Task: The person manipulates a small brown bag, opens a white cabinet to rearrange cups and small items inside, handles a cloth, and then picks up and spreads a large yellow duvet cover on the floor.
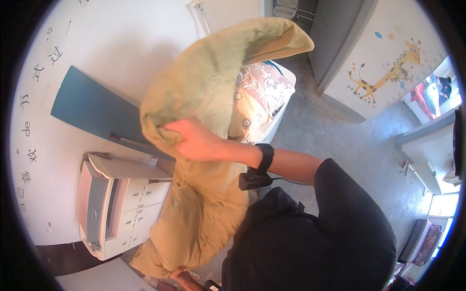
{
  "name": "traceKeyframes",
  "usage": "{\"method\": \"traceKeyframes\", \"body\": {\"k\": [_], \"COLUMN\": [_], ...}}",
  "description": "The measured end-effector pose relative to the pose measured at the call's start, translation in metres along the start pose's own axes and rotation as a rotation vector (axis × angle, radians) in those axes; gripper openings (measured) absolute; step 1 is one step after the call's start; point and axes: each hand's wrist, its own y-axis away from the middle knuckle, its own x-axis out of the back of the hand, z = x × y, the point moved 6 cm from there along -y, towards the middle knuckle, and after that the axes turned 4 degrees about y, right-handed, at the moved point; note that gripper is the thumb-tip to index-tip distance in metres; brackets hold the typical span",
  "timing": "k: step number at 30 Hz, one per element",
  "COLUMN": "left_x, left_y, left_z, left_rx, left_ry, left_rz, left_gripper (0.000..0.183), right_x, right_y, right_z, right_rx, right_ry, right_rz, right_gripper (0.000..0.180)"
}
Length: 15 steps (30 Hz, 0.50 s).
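A mustard-yellow quilt [196, 87] is spread in the air before me, its upper end curled over and its lower part hanging in thick folds. My right hand [196, 140] grips its edge in the middle of the view, and a black strap with a small device is around that wrist. Low in the picture, my left hand [178, 273] holds the quilt's bottom corner; its fingers are partly hidden by the cloth. Behind the quilt, an orange floral cloth [251, 116] and a pale patterned pillow [271, 85] lie within a white-rimmed piece of furniture [276, 127], partly covered.
A white cabinet [143, 196] with a grey drawer front [96, 209] stands left, near a teal panel [94, 105] by the wall. Grey floor [309, 120] stretches right towards a partition [382, 72] bearing a giraffe decal. A person [445, 87] appears at the far right.
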Motion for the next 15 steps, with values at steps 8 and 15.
{"method": "traceKeyframes", "body": {"k": [8, 15], "left_x": [0.015, 0.051], "left_y": [0.024, -0.003], "left_z": [0.015, -0.004], "left_rx": [-0.256, -0.290], "left_ry": [0.073, 0.174], "left_rz": [0.057, 0.111], "left_gripper": [0.036, 0.019], "right_x": [0.026, 0.119], "right_y": [0.049, 0.170], "right_z": [0.038, 0.147], "right_rx": [-0.564, -0.946], "right_ry": [-0.377, -0.543], "right_rz": [0.214, 0.345], "right_gripper": [0.033, 0.038]}}
